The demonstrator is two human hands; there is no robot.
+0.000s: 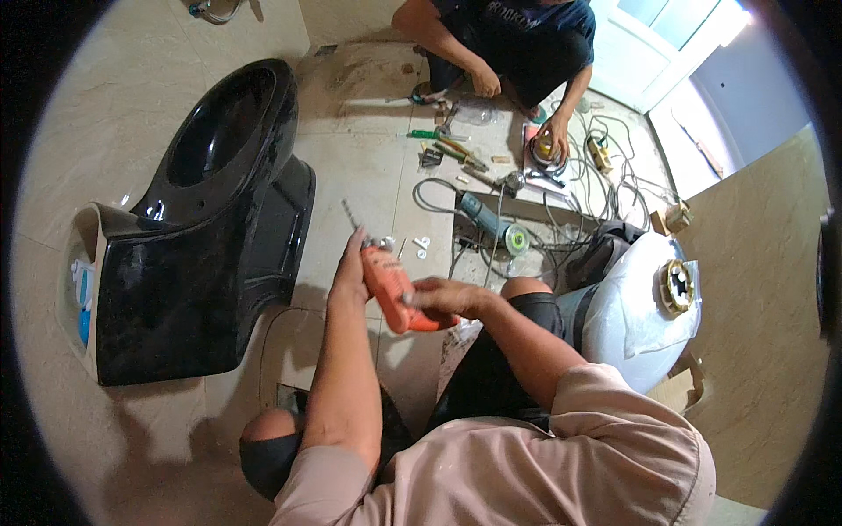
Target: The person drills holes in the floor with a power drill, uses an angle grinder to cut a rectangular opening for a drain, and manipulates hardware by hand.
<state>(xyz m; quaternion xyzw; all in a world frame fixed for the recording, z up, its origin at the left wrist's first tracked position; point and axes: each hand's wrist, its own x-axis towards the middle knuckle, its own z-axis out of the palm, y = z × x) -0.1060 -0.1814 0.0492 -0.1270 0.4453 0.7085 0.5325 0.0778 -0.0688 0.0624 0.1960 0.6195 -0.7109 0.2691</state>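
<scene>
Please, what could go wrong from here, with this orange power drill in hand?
The thin metal bit of the orange power drill sticks out just beyond the bare left hand; an accidental start might injure that hand. Swung left, it could scratch the glossy black toilet. Loose dark cables on the pale tiled floor might trip someone.

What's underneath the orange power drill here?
Beige floor tiles show around the orange power drill, with small white pieces near its front. The floor directly beneath is covered by the drill, left hand and right hand, so anything there is hidden.
</scene>
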